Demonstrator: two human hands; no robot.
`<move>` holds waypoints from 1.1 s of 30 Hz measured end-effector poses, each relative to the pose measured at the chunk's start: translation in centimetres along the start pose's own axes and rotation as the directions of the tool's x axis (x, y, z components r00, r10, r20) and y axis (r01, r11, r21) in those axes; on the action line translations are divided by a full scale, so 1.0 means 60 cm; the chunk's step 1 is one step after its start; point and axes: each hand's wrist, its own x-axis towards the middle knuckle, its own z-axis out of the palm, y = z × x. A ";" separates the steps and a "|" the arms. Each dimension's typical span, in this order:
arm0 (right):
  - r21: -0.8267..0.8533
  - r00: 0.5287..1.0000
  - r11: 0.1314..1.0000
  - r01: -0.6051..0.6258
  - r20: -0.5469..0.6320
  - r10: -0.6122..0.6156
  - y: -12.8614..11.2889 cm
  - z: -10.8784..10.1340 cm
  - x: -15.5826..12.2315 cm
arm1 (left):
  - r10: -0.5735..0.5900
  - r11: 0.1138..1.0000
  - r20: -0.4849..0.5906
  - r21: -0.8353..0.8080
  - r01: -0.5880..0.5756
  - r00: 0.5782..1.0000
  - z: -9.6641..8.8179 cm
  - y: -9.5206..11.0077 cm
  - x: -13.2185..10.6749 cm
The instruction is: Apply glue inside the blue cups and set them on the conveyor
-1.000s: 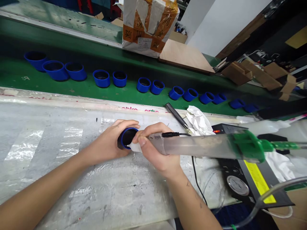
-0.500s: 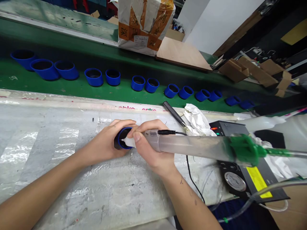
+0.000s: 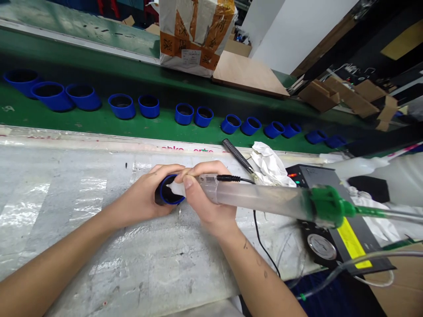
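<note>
Workshop, clearly: blue cups lining the far green strip, a taped carton behind, a scuffed, film-covered bench up near, a hose-fed syringe above it, a gauge-fronted black box over right.

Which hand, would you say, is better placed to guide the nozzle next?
Probably the right hand: it grips the syringe near the nozzle, while the left hand holds the blue-rimmed cup.

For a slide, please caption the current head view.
The left hand holds a blue-rimmed cup while the right hand points a green-capped syringe into its mouth.
</note>
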 end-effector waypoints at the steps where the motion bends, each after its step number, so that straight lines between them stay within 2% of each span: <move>1: -0.009 1.000 1.000 0.013 -0.003 -0.013 0.001 -0.001 0.000 | 0.003 1.000 0.000 -0.002 -0.003 1.000 0.000 0.000 0.000; 5: -0.068 0.999 0.997 0.031 -0.023 -0.033 0.007 -0.004 0.002 | -0.009 1.000 -0.002 -0.009 0.009 1.000 0.002 -0.001 0.000; 21: -0.045 0.992 0.997 0.055 -0.111 -0.060 0.006 -0.014 0.009 | -0.032 0.999 -0.004 0.021 0.032 0.999 0.004 -0.006 -0.005; 28: -0.061 0.981 0.989 0.134 -0.131 -0.141 0.005 -0.017 0.015 | -0.039 0.999 0.001 0.018 0.039 0.999 0.004 -0.008 -0.003; 33: -0.110 0.984 0.989 0.098 -0.136 -0.113 0.008 -0.024 0.015 | -0.010 1.000 -0.009 0.014 0.010 1.000 0.011 -0.013 -0.005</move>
